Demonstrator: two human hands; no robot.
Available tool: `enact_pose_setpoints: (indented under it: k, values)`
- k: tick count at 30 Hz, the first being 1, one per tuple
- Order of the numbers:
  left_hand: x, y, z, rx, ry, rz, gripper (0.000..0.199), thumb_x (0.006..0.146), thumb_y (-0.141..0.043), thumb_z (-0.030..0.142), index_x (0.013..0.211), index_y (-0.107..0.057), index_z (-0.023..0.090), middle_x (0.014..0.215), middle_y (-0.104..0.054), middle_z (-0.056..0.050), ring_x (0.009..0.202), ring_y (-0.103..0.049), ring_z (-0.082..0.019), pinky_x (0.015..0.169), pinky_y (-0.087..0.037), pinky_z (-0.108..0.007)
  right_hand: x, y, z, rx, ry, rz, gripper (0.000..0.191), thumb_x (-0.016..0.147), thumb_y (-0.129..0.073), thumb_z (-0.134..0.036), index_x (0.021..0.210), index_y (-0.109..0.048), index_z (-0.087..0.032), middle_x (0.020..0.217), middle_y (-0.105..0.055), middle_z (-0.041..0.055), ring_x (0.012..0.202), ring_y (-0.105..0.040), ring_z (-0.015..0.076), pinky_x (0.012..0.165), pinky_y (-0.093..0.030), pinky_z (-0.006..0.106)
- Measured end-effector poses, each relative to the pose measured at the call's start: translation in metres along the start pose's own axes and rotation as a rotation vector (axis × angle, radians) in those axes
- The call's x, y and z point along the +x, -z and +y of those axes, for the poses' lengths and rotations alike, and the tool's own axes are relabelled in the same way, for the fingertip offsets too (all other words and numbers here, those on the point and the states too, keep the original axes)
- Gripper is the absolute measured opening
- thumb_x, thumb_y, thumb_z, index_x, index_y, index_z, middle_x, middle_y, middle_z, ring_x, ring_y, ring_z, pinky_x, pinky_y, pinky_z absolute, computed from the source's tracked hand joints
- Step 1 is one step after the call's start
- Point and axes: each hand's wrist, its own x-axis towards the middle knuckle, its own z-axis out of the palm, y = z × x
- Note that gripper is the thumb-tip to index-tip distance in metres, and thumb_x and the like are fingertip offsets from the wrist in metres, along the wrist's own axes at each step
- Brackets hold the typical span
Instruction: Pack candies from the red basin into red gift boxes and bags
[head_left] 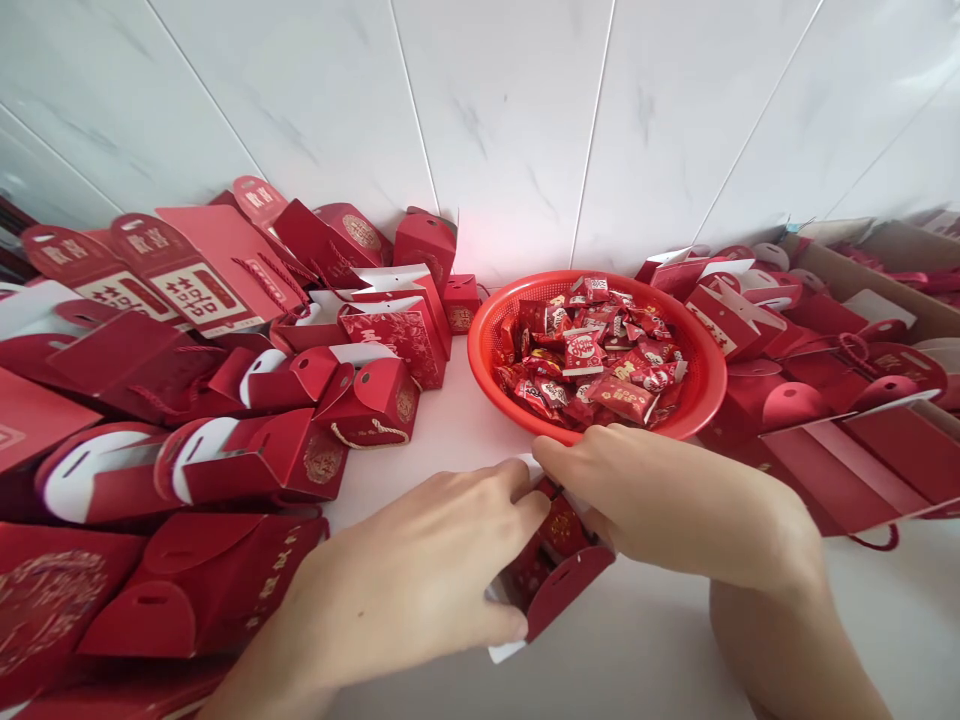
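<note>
Pale, grey-veined wall tiles (pixel 510 130) back a smooth white tabletop (pixel 652 640). Along its left side stand crowded red card gift boxes and bags (pixel 259 460), many with rounded handle flaps; more red packaging (pixel 810 400) is bunched on the right. Between them sits a round, bright red plastic basket (pixel 716 385), perforated and heaped with wrappers.

The left hand (pixel 397 575) and right hand (pixel 675 500) meet just on the near side of the basket. Each grip is closed on a small red card box with white inner faces (pixel 574 592): the left has its thumb at the near end and fingers by the far end, while the right pinches near the far white edge. Its rounded near flap is open, and red wrapped sweets (pixel 562 528) show inside.

To handle it well, the left grip should steady the walls without squeezing them inward. The right is best kept light at the far edge, easing the card along its creases. Sweets should lie below the rim, clear of the folds, lest a wrapper catch or the thin card buckle.
</note>
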Motion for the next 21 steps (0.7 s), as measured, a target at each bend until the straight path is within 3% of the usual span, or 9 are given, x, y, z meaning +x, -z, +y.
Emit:
enact_pose_setpoints:
  k: [6,10,13,18,21]
  values:
    - [-0.012,-0.004,-0.001,0.084,0.087,0.099,0.034,0.091,-0.060,0.026,0.125,-0.061,0.030,0.122,-0.063,-0.005,0.109,-0.065,-0.024,0.095,-0.050,-0.036,-0.006,-0.004,-0.003,-0.004,0.020,0.054,0.013,0.082,-0.064,-0.005,0.089,-0.063,-0.017,0.074,-0.065,0.0028,0.058,-0.057,0.0164,0.050,-0.025,0.031]
    - [-0.012,0.003,-0.001,0.119,0.131,0.129,0.029,0.094,-0.052,0.019,0.118,-0.063,0.031,0.117,-0.058,-0.004,0.096,-0.065,-0.020,0.083,-0.051,-0.033,-0.018,-0.007,-0.017,-0.058,-0.043,0.158,0.013,0.083,-0.064,-0.009,0.093,-0.066,-0.018,0.081,-0.068,0.0055,0.066,-0.062,0.0200,0.054,-0.035,0.030]
    - [-0.010,0.006,-0.002,0.133,0.136,0.141,0.018,0.095,-0.052,0.022,0.103,-0.068,0.028,0.122,-0.055,-0.004,0.097,-0.064,-0.020,0.083,-0.050,-0.034,-0.024,-0.004,-0.029,-0.063,0.059,0.111,0.018,0.084,-0.061,-0.008,0.096,-0.071,-0.016,0.086,-0.071,0.0083,0.069,-0.064,0.0208,0.057,-0.043,0.031]
    - [-0.005,0.003,-0.005,0.122,0.069,0.086,0.023,0.098,-0.046,0.017,0.110,-0.065,0.023,0.103,-0.060,-0.005,0.092,-0.062,-0.020,0.079,-0.048,-0.032,-0.025,0.006,-0.042,-0.163,0.178,0.077,0.032,0.082,-0.059,-0.008,0.111,-0.073,-0.012,0.099,-0.075,0.0150,0.081,-0.069,0.0265,0.060,-0.052,0.035]
    - [-0.004,0.004,-0.004,0.117,0.048,0.077,0.029,0.096,-0.044,0.011,0.113,-0.065,0.024,0.096,-0.061,-0.004,0.084,-0.061,-0.018,0.076,-0.047,-0.030,-0.026,0.012,-0.045,-0.108,0.176,-0.051,0.031,0.078,-0.061,-0.004,0.102,-0.077,-0.016,0.087,-0.077,0.0125,0.065,-0.067,0.0237,0.051,-0.049,0.034]
